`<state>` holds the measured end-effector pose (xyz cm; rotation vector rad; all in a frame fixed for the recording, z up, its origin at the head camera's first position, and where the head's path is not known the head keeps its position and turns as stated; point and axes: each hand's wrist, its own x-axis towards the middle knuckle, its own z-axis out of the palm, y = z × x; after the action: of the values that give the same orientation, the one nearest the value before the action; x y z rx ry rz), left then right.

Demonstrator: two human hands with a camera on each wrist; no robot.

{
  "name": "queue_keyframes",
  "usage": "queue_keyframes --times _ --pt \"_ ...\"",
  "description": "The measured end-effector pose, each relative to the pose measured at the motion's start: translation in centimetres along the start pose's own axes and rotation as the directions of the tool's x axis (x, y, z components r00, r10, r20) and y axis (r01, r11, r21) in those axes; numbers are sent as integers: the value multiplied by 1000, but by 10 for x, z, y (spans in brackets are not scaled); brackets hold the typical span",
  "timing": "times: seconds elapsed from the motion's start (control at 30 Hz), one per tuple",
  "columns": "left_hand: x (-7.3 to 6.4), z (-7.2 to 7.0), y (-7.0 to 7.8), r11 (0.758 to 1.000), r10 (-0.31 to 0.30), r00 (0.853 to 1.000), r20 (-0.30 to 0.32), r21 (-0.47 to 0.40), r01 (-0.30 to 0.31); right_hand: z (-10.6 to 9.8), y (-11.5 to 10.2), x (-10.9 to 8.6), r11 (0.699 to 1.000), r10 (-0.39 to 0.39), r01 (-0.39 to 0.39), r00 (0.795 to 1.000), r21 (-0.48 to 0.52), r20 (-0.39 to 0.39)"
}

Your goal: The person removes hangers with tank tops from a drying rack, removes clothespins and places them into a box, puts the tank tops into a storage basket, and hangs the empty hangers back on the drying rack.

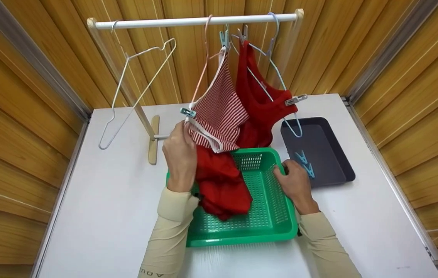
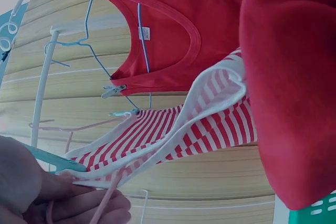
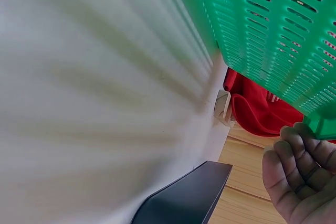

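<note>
A red-and-white striped garment (image 1: 222, 104) with a white edge hangs from a pink hanger (image 1: 204, 73), pinned by a teal clothespin (image 1: 188, 112) at its near corner and another clothespin (image 1: 224, 38) at its far corner. My left hand (image 1: 180, 158) pinches the near corner just below the clothespin; the left wrist view shows the fingers (image 2: 100, 205) against the white edge and hanger wire. My right hand (image 1: 295, 183) grips the right rim of a green basket (image 1: 288, 231), thumb inside. Bunched red cloth (image 1: 224, 189) lies in the basket, below the striped garment.
A red tank top (image 1: 265, 108) hangs by grey clothespins from a blue hanger (image 1: 276, 69). A bare white hanger (image 1: 141, 96) hangs at the rack's left. The white rail (image 1: 157, 22) spans above. A dark tray (image 1: 330, 162) holds blue clothespins (image 1: 305, 164). Wood-patterned walls surround the white table (image 1: 99, 216).
</note>
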<state>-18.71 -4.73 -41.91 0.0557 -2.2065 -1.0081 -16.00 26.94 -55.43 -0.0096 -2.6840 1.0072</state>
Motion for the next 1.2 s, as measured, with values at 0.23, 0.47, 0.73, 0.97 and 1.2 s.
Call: queue_keyframes --times 0.23,0.47,0.73,0.97,1.2 --pt "10 -8 -6 999 3 998 -60 -37 -5 0 0 0 1000 5 -5 1000 -3 3" --pt "16 -14 -13 996 -10 992 -126 -86 -1 0 0 0 1000 5 -5 1000 -4 8" --pt "24 -20 -17 988 -17 981 -191 -151 -12 1 0 -1 1000 5 -5 1000 3 -1" --pt "27 -27 -22 981 -8 972 -234 -191 -38 1 1 0 1000 -7 8 1000 9 -18" --pt "26 -39 -26 979 -9 971 -239 -200 -41 -1 0 0 1000 3 -3 1000 2 -13"
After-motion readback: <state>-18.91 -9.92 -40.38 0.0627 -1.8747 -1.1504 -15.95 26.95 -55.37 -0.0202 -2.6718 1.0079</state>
